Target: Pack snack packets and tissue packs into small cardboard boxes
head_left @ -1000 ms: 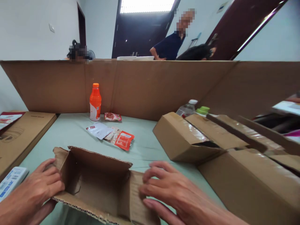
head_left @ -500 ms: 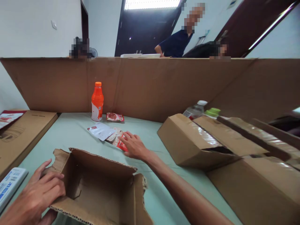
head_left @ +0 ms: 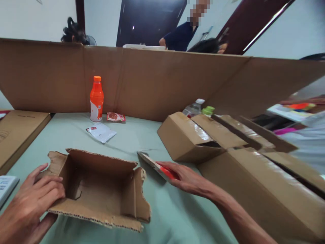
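I see the right hand (head_left: 188,179) with its fingers tight on a red packet (head_left: 155,166). The left hand (head_left: 42,196) has fingers gripping the brown box (head_left: 99,166) edge.

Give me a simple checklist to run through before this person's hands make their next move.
1. Left hand steadying the open box: ok, it holds the left end.
2. Right hand gripping the red packet: ok.
3. Box top open: ok.
4. Box edges neat: not ok, they are ragged.
5. Packet sealed: cannot tell, it is turned nearly edge-on.
6. Orange bottle upright: ok, standing near the cardboard screen.
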`<state>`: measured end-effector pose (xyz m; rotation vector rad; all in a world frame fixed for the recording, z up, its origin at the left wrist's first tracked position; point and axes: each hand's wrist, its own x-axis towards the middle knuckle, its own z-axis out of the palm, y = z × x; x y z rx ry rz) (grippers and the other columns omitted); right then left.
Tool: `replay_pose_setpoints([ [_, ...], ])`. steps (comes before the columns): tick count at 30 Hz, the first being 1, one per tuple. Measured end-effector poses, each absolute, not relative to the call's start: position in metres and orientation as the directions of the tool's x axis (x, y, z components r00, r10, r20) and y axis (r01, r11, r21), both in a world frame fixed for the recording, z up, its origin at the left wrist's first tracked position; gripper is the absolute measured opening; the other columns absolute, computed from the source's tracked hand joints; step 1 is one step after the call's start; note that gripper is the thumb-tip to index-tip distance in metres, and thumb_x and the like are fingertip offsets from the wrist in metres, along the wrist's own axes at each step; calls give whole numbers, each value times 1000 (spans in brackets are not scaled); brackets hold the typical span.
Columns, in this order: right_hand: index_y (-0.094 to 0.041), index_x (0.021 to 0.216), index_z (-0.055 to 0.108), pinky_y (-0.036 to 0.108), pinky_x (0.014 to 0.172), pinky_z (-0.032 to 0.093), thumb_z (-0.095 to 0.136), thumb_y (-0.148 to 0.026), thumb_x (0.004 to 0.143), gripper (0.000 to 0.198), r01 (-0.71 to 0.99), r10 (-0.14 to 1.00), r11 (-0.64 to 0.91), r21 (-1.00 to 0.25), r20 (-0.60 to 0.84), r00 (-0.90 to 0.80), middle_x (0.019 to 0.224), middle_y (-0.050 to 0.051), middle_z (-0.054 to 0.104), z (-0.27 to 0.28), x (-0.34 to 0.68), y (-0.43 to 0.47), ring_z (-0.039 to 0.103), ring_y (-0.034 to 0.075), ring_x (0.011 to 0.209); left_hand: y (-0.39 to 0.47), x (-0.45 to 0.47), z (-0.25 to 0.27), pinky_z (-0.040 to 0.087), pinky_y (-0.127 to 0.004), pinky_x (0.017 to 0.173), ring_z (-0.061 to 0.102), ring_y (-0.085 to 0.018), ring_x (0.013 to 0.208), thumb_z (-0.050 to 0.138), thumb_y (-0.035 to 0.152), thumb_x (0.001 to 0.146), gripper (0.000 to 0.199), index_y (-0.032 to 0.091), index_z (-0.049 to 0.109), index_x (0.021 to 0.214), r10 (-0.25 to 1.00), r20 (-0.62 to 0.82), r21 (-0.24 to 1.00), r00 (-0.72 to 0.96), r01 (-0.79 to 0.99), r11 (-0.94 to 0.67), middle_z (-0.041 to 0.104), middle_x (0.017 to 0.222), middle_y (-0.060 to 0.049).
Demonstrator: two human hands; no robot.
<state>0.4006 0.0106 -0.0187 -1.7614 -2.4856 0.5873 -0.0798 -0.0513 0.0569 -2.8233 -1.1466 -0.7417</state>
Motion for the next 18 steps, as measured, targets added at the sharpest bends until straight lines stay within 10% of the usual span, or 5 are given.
replay_pose_setpoints([
  [8, -13, 127, 67, 32, 79, 51, 47, -9, 89, 44, 997, 997, 71, -14, 18, -71, 113, 19, 77, -42, 355, 5, 74, 27, 95, -63, -64, 65, 24, -53, 121, 70, -23, 103, 48, 3, 84, 28, 25, 60, 98, 672, 375, 119, 639, 685, -718, 75, 94, 1],
  [14, -19, 93, 69, 30, 66, 53, 37, -18, 97, 32, 983, 988, -1, -184, 154, 29, 85, 11, 78, -10, 373, 12, 73, 22, 74, -66, -67, 74, 27, -51, 123, 68, -25, 115, 63, 14, 86, 36, 26, 62, 119, 645, 320, 51, 694, 668, -743, 76, 110, -1],
  [18, -23, 90, 67, 32, 64, 58, 49, -33, 99, 22, 801, 916, 75, -594, 359, 180, 81, 6, 76, 44, 392, -20, 70, 23, 71, -69, -64, 91, 28, -56, 126, 54, -30, 137, 62, 27, 94, 51, 28, 49, 144, 670, 446, 168, 594, 680, -714, 63, 141, -6],
])
